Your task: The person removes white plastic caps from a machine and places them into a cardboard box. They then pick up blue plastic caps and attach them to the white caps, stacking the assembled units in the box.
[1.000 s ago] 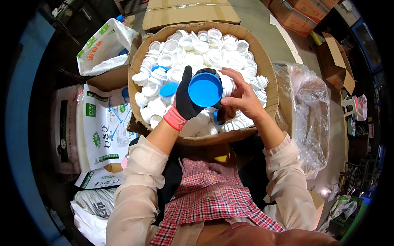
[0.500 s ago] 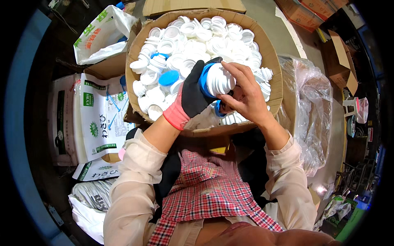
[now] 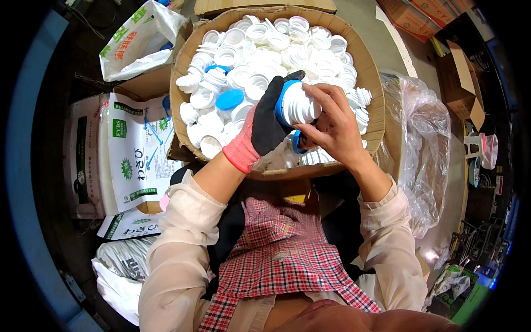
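Observation:
Above a large cardboard box point(image 3: 180, 119) heaped with white plastic caps point(image 3: 265, 52), my left hand point(image 3: 266, 119) wears a black glove with a pink-red cuff. It is closed round a blue-rimmed white cap point(image 3: 300, 105) with a ribbed, threaded side. My bare right hand point(image 3: 334, 122) has its thumb and fingers curled against the ribbed white end of that cap, from the right. Just under the right hand a blue ring point(image 3: 297, 143) is partly hidden. Among the pile lies a flat blue cap point(image 3: 229, 99), with another blue piece point(image 3: 217, 69) behind it.
A white plastic bag point(image 3: 141, 41) stands at the back left, above printed white sacks point(image 3: 141, 149). Clear plastic sheeting point(image 3: 417, 144) hangs along the box's right side. Farther right are an opened carton point(image 3: 462, 77) and a small white stool point(image 3: 473, 144).
The box has shifted slightly in view. My hands have moved slightly right and down in the picture, still on the same cap; its blue rim and ribbed end now face a little differently.

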A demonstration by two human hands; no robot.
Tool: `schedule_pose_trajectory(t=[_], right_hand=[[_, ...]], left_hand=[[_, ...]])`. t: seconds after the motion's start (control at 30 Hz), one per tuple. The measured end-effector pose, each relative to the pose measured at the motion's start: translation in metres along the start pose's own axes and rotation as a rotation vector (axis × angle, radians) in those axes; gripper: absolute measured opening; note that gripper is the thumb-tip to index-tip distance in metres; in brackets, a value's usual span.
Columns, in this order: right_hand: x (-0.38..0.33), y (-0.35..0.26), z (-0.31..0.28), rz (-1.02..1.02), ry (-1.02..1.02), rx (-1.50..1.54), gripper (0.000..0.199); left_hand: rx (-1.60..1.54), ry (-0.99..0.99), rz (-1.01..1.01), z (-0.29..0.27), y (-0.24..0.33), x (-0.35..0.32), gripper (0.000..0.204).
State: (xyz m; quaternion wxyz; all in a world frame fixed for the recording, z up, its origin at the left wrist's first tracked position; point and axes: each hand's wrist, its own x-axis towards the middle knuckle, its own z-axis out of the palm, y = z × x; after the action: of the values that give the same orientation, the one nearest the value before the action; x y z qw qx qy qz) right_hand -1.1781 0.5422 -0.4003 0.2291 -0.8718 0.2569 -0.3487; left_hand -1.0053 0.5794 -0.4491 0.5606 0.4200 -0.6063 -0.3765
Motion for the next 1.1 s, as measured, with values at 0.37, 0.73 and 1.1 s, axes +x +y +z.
schedule_pose_trajectory(t=[0.37, 0.73, 1.1], right_hand=[[-0.005, 0.009, 0.004, 0.232, 0.000, 0.590, 0.077], [-0.008, 0.028, -0.006, 0.496, -0.059, 0.631, 0.076], [-0.007, 0.034, -0.012, 0.495, -0.151, 0.791, 0.062]], left_hand=[[-0.573, 0.009, -0.356, 0.007, 0.029, 0.002, 0.062], [0.085, 0.101, -0.341, 0.010, -0.008, -0.010, 0.039], [-0.210, 0.032, -0.293, 0.007, -0.008, -0.014, 0.048]])
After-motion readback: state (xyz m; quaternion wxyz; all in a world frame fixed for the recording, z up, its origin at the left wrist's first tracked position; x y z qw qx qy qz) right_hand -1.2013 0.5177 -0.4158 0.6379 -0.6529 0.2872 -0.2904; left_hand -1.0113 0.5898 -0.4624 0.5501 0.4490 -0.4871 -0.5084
